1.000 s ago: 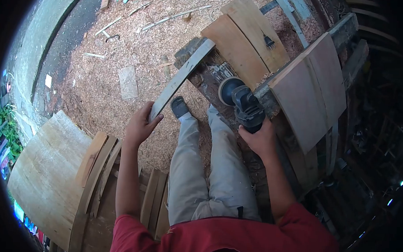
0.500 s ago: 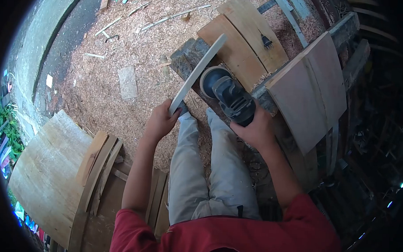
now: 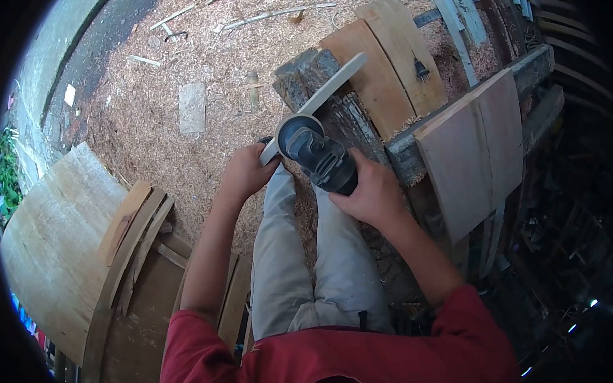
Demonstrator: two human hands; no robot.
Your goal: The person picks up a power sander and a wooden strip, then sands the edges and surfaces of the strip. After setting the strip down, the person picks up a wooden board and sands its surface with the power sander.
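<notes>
My left hand (image 3: 248, 170) is closed around the near end of a pale, narrow wooden strip (image 3: 335, 83), which slants up and to the right. The strip's far end lies over a weathered timber block (image 3: 304, 71). In my right hand (image 3: 374, 188) is a dark disc sander (image 3: 324, 162), gripped by its body. Its round pad overlaps the strip close to my left hand; whether the pad's face presses on the wood cannot be made out from above.
Wood shavings (image 3: 154, 112) cover the ground. Two boards (image 3: 371, 65) lie beyond the timber, with a black plug (image 3: 421, 69) on one. A wide panel (image 3: 473, 150) leans at right. Plywood (image 3: 55, 243) and curved wood pieces (image 3: 133, 233) stand at left.
The sander has moved left and toward me along the strip, from beside its middle to over its lower part. My left hand still holds the strip. The view has shifted slightly.
</notes>
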